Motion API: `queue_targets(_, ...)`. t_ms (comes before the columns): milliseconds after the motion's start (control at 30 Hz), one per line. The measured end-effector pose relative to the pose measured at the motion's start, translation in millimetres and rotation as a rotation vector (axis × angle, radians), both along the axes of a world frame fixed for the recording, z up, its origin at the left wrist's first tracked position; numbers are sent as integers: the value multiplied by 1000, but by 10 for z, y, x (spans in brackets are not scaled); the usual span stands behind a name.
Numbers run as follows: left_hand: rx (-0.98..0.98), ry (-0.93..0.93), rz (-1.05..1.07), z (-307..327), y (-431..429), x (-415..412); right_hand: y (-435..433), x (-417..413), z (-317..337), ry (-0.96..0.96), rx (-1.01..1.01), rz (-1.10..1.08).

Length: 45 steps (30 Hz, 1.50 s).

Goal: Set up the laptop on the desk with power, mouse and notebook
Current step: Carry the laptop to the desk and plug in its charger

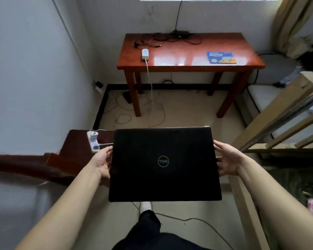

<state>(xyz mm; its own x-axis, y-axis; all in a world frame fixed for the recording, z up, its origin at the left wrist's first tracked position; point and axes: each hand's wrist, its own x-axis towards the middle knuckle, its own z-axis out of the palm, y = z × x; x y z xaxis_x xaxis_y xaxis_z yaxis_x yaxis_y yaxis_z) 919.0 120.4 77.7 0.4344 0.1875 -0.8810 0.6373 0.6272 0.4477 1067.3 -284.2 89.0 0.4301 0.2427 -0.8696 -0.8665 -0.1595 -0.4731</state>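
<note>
Two hands hold one closed black laptop point(164, 164) in the air, flat, with its long side running left to right. The left hand point(102, 162) is pressed on the left edge and the right hand point(226, 160) on the right edge, fingers bent around it. The desk point(188, 58) is seen straight ahead, well apart from the laptop. Its long side also runs left to right. A white charger point(145, 54) lies on the left part and a blue notebook point(221, 57) on the right. The bare middle between them looks like the best spot. No mouse can be picked out.
</note>
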Motion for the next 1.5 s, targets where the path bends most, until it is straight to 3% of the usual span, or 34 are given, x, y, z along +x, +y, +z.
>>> queue_targets(300, -52, 23, -161, 159, 734, 1955, 484, 1324, 229, 16, -28, -179)
queue_targets(533, -40, 82, -189, -52, 816, 3182, 505, 2378, -4, 31, -40, -244)
queue_targets(733, -12, 89, -168, -184, 785, 4478, 497, 3840, -408, 46, 5, -204)
queue_targets(967, 45, 50, -118, 113, 819, 6045, 644, 5696, -296, 15, 31, -157)
queue_targets(1167, 79, 78, -49, 164, 988, 7062, 957, 6811, -163, -19, -29, -150)
queue_targets(1500, 48, 128, -171, -147, 1440, 8913, 1574, 8161, -243, 3, -223, -278)
